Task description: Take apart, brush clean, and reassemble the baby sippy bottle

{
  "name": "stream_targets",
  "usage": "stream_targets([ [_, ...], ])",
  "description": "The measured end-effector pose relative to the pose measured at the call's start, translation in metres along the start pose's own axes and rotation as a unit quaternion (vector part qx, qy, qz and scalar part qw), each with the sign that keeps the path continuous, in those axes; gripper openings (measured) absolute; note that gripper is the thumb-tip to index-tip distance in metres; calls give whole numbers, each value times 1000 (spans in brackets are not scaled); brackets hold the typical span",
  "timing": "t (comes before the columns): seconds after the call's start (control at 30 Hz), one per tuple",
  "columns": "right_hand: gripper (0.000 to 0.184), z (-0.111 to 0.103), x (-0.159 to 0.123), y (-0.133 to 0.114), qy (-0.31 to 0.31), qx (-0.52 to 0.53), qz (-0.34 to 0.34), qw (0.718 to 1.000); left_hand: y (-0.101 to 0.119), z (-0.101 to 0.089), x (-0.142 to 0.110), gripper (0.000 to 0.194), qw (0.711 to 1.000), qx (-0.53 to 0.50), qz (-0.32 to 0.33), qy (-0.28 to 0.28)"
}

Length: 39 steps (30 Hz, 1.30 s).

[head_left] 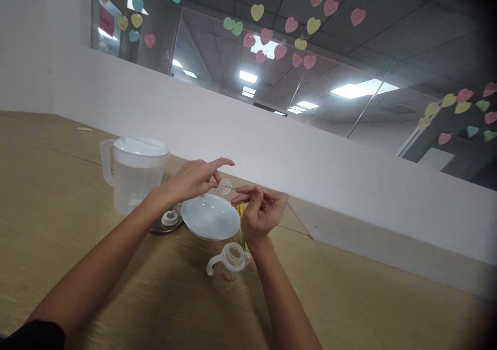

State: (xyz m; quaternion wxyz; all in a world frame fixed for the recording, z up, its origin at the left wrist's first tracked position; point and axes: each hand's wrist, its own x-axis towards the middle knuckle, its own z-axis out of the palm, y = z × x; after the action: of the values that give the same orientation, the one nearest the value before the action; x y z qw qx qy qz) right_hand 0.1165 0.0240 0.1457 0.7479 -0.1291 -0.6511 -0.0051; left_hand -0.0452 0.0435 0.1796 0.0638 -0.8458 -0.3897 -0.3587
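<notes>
While the left hand (pixel 196 177), partly open, pinches a small clear disc (pixel 225 187), the right hand (pixel 264 211), half-curled, grips a thin rod (pixel 231 188)!

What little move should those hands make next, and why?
Perhaps the right hand should nudge the thin rod gently against the clear round piece: the rod's tip seems to reach it, and the left hand seems to pinch its edge.
</notes>
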Motion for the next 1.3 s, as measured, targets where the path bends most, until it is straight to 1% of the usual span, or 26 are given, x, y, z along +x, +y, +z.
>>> stream_targets([
  [0.17,18,2,-8,14,-17,11,82,996,0,-2,-1,55,1000,-16,6,6],
  [0.3,18,2,-9,18,-27,17,124,992,4,-1,-2,57,999,-41,12,-6],
  [0.37,16,2,-9,18,-34,0,136,990,7,0,-1,57,999,-52,13,-9],
  [0.43,15,2,-9,17,-44,-45,116,991,9,2,0,56,998,-67,10,-12],
  [0.53,17,3,-7,16,-56,-116,60,990,12,2,1,54,996,-86,2,-3],
  [0.57,18,3,-5,16,-59,-124,56,989,12,2,2,53,996,-94,-1,2],
  [0.63,18,1,0,15,-56,-120,71,989,11,3,2,52,992,-124,-7,4],
  [0.73,17,-6,12,11,-36,-113,78,990,8,7,3,52,983,-183,-10,-15],
  [0.87,15,-19,30,-4,7,-143,22,989,1,18,6,49,971,-239,-21,-26],
  [0.93,15,-25,38,-14,27,-163,-4,986,-2,21,8,48,965,-260,-26,-20],
  [1.03,16,-32,45,-28,48,-189,-28,980,-2,21,9,49,964,-265,-24,-4],
  [1.13,17,-37,49,-39,68,-203,-33,976,1,20,10,47,968,-252,-14,3],
  [1.3,18,-40,52,-53,98,-202,-55,973,3,18,9,44,972,-236,-1,5],
])
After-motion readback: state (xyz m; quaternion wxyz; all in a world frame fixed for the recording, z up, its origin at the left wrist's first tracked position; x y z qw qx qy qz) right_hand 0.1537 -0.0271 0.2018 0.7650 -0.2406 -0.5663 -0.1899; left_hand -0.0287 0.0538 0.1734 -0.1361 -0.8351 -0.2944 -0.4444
